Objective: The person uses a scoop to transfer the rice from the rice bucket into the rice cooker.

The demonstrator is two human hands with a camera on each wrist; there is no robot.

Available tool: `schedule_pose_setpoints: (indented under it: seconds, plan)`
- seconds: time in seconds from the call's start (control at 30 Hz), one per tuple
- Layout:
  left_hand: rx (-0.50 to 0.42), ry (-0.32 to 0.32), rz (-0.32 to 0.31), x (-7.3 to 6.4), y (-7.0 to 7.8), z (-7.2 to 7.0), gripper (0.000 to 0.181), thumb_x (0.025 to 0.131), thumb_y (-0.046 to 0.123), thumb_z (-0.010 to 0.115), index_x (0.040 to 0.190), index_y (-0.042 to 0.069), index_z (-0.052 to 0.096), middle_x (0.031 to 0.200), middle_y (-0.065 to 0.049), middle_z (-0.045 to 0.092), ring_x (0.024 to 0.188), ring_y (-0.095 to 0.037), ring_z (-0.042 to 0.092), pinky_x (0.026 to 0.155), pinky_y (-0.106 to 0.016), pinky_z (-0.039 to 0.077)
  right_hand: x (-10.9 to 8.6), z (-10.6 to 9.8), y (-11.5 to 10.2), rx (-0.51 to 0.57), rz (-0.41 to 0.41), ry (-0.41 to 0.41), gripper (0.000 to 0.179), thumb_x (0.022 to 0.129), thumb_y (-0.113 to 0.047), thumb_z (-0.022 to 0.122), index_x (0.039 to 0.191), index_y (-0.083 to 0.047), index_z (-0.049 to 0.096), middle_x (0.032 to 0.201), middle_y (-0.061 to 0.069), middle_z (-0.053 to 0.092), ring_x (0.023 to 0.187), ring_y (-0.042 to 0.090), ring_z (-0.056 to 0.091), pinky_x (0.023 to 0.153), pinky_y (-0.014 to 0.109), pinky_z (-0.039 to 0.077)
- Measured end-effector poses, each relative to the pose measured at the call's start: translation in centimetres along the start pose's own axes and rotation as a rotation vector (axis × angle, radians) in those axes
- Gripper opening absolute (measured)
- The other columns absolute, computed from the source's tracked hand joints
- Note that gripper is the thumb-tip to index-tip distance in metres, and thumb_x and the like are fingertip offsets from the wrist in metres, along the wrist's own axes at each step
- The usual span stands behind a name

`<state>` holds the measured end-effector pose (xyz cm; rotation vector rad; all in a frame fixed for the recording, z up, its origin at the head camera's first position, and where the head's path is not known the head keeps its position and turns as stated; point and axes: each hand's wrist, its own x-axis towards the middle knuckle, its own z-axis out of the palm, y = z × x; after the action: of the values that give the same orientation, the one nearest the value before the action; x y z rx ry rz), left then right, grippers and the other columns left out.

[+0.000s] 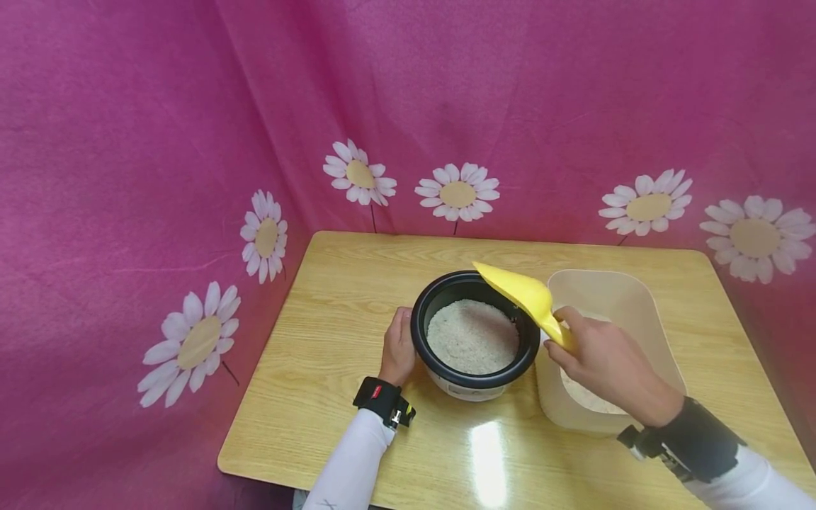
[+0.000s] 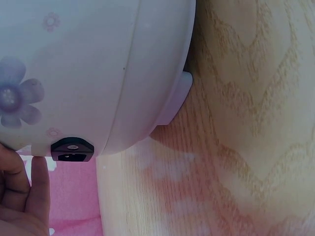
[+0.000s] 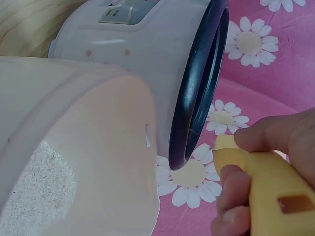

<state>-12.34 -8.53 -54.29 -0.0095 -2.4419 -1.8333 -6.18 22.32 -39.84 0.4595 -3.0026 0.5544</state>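
Note:
A white rice cooker (image 1: 468, 388) with a black rim stands on the table without a lid, and pale rice (image 1: 473, 337) lies inside it. My left hand (image 1: 399, 348) touches the cooker's left side; its fingertips rest against the white wall near a black socket (image 2: 72, 149) in the left wrist view. With my right hand (image 1: 608, 360) I grip the handle of a yellow scoop (image 1: 519, 289), whose blade is tilted over the cooker's right rim. Whether rice is in the scoop cannot be seen. Below the right hand stands a beige bin (image 1: 612, 283) with rice (image 3: 42, 184) at its bottom.
The cooker and the bin stand close side by side on a light wooden table (image 1: 338, 297). Pink cloth (image 1: 542, 92) with white daisies hangs behind the table and along its left side. Dark bands (image 1: 377, 398) with cameras sit on both wrists.

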Motion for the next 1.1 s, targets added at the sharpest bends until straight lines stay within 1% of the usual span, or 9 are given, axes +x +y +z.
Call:
schedule_pose_setpoints:
  seconds: [0.2, 0.33, 0.43, 0.53, 0.67, 0.73, 0.83, 0.97, 1.1]
  plan:
    - [0.013, 0.004, 0.001, 0.1, -0.1, 0.0, 0.040, 0.114, 0.035, 0.029, 0.121, 0.010, 0.060, 0.107, -0.012, 0.067, 0.095, -0.017, 0.057, 0.085, -0.025, 0.047, -0.5, -0.6, 0.9, 0.065, 0.033, -0.011, 0.039, 0.096, -0.024, 0.069, 0.121, 0.001, 0.053, 0.068, 0.002, 0.053, 0.054, 0.013, 0.044, 0.050, 0.025, 0.035]
    - [0.022, 0.013, 0.011, 0.2, -0.3, 0.1, 0.039, 0.114, 0.033, 0.029, 0.119, 0.009, 0.060, 0.105, -0.013, 0.067, 0.094, -0.017, 0.057, 0.084, -0.026, 0.046, -1.2, -1.2, 1.9, 0.080, 0.054, 0.023, 0.040, 0.098, -0.025, 0.068, 0.121, 0.003, 0.053, 0.067, 0.001, 0.052, 0.055, 0.012, 0.044, 0.051, 0.025, 0.035]
    - [0.026, 0.016, 0.015, 0.2, -0.4, 0.0, 0.040, 0.114, 0.034, 0.029, 0.118, 0.009, 0.060, 0.104, -0.012, 0.067, 0.093, -0.016, 0.057, 0.083, -0.025, 0.046, -1.8, -1.6, 3.0, 0.080, 0.095, 0.040, 0.042, 0.099, -0.028, 0.067, 0.123, 0.003, 0.053, 0.067, 0.002, 0.052, 0.056, 0.014, 0.044, 0.052, 0.028, 0.036]
    - [0.022, 0.025, 0.027, 0.1, -0.3, 0.0, 0.039, 0.114, 0.032, 0.030, 0.116, 0.009, 0.061, 0.101, -0.012, 0.067, 0.091, -0.015, 0.057, 0.082, -0.025, 0.046, -2.5, -1.9, 4.2, 0.075, 0.147, 0.029, 0.045, 0.101, -0.032, 0.064, 0.128, 0.000, 0.049, 0.067, 0.002, 0.050, 0.059, 0.018, 0.045, 0.054, 0.032, 0.035]
    - [0.019, 0.030, 0.037, 0.1, -0.1, -0.1, 0.038, 0.114, 0.029, 0.030, 0.114, 0.007, 0.061, 0.098, -0.012, 0.066, 0.090, -0.014, 0.056, 0.082, -0.025, 0.045, -3.3, -2.3, 5.9, 0.036, 0.161, 0.029, 0.046, 0.101, -0.032, 0.063, 0.132, -0.003, 0.044, 0.065, 0.002, 0.050, 0.060, 0.019, 0.046, 0.054, 0.033, 0.033]
    - [0.020, 0.028, 0.037, 0.1, 0.1, -0.1, 0.038, 0.114, 0.028, 0.030, 0.114, 0.007, 0.061, 0.098, -0.012, 0.065, 0.090, -0.014, 0.056, 0.081, -0.025, 0.044, -3.6, -2.4, 6.7, 0.029, 0.173, 0.026, 0.041, 0.101, -0.032, 0.062, 0.127, -0.002, 0.049, 0.065, 0.002, 0.052, 0.060, 0.019, 0.047, 0.054, 0.033, 0.033]
    - [0.019, 0.025, 0.032, 0.1, 0.2, -0.1, 0.038, 0.114, 0.029, 0.030, 0.115, 0.007, 0.061, 0.099, -0.012, 0.066, 0.090, -0.013, 0.056, 0.081, -0.024, 0.044, -4.1, -2.6, 7.4, 0.037, 0.218, -0.012, 0.038, 0.103, -0.036, 0.059, 0.114, 0.000, 0.054, 0.068, 0.004, 0.053, 0.062, 0.021, 0.049, 0.055, 0.033, 0.034]
    - [0.013, 0.016, 0.015, 0.0, 0.1, -0.1, 0.039, 0.114, 0.031, 0.029, 0.116, 0.009, 0.060, 0.102, -0.011, 0.066, 0.091, -0.014, 0.056, 0.082, -0.024, 0.045, -4.6, -2.6, 8.3, 0.023, 0.268, -0.107, 0.042, 0.106, -0.040, 0.053, 0.104, 0.002, 0.052, 0.071, 0.007, 0.052, 0.064, 0.023, 0.050, 0.055, 0.034, 0.037]
    - [0.012, 0.015, 0.008, 0.0, 0.1, 0.0, 0.038, 0.114, 0.031, 0.029, 0.117, 0.009, 0.060, 0.103, -0.012, 0.066, 0.092, -0.014, 0.056, 0.083, -0.024, 0.045, -4.9, -2.2, 9.0, -0.033, 0.236, -0.170, 0.038, 0.108, -0.039, 0.050, 0.097, -0.002, 0.049, 0.066, 0.004, 0.047, 0.060, 0.020, 0.047, 0.054, 0.034, 0.036]
